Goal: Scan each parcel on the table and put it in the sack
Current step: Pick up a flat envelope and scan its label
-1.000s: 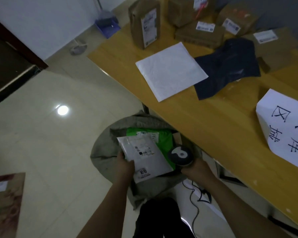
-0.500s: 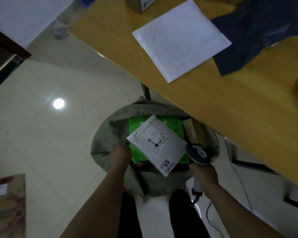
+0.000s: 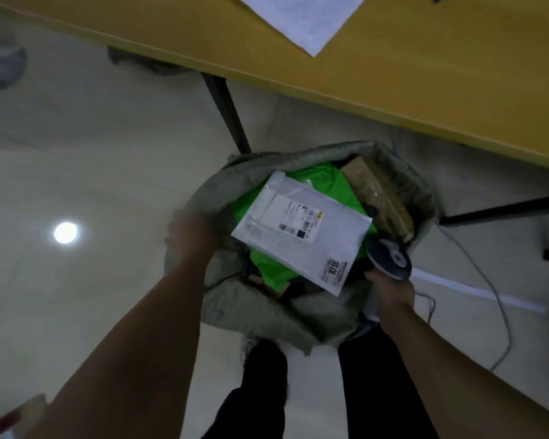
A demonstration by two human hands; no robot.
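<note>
A grey sack (image 3: 267,315) stands open on the floor beside the yellow table (image 3: 393,74). In its mouth a white labelled parcel (image 3: 301,229) lies flat on a green parcel (image 3: 267,267), next to a brown taped box (image 3: 377,194). My left hand (image 3: 191,232) is blurred at the sack's left rim, a little apart from the white parcel; its fingers are hidden. At the sack's right rim, my right hand (image 3: 390,293) grips the handle of a dark scanner (image 3: 389,256). A white padded envelope (image 3: 301,17) lies on the table's top edge.
A black table leg (image 3: 225,106) comes down just behind the sack. The scanner's cable (image 3: 488,280) trails over the floor on the right. My dark trouser legs (image 3: 260,391) stand right before the sack. A box corner (image 3: 13,419) shows at the bottom left.
The white parcel has left my left hand and now lies in the sack on the green parcel. My left hand has moved to the sack's rim. The view has tilted further down.
</note>
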